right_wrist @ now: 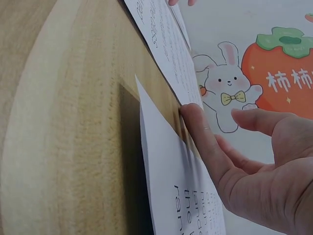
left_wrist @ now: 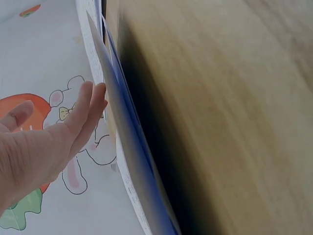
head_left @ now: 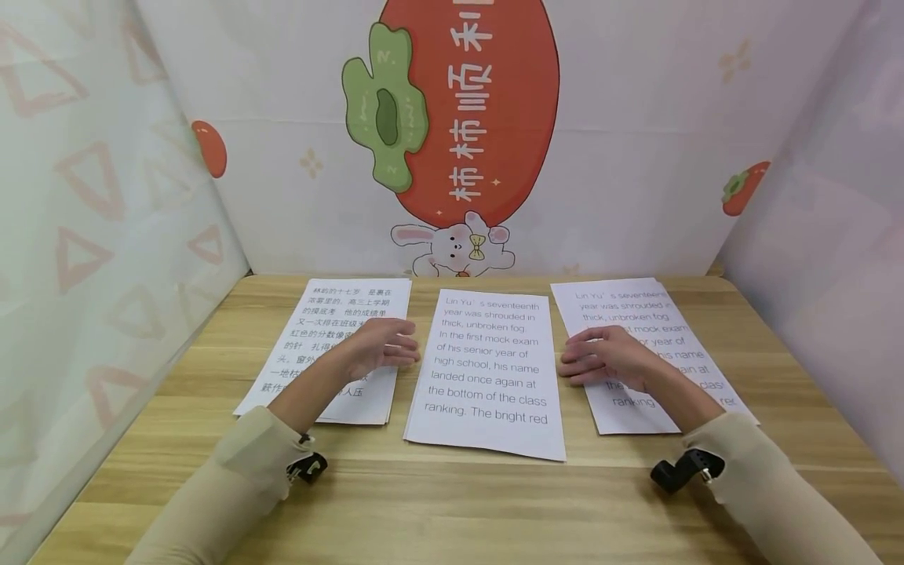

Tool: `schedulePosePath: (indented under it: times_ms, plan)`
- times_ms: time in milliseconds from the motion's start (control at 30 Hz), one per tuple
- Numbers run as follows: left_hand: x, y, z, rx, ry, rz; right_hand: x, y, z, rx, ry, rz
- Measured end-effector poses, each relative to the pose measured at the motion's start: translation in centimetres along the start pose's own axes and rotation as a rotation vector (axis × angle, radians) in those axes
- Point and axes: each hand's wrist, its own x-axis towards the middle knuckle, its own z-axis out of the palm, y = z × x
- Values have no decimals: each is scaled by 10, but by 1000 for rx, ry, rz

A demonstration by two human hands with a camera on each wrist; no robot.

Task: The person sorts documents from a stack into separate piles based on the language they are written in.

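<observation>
Three stacks of printed paper lie in a row on the wooden table (head_left: 395,510). The left stack (head_left: 339,314) carries Chinese text, while the middle stack (head_left: 487,369) and the right stack (head_left: 628,310) carry English text. Above the inner edge of the left stack is my left hand (head_left: 370,351), its fingers loosely extended toward the middle. My right hand (head_left: 610,361) hovers over the left part of the right stack, palm turned inward and fingers relaxed. Neither hand holds anything. Sheet edges of the right stack (right_wrist: 171,171) look slightly lifted in the right wrist view.
A white backdrop (head_left: 297,212) printed with a large persimmon and a rabbit stands behind the table. Patterned side walls (head_left: 85,235) flank it. Each wrist wears a black strap mount (head_left: 681,471) below a beige sleeve (head_left: 770,486).
</observation>
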Motion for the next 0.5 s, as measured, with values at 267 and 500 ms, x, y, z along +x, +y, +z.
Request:
schedulePosePath:
  times_ms: [267, 500]
  plan:
    - [-3, -2, 1, -27, -28, -36, 1, 2, 1, 13, -7, 5]
    - [-1, -4, 0, -65, -38, -41, 3, 2, 1, 41, -12, 9]
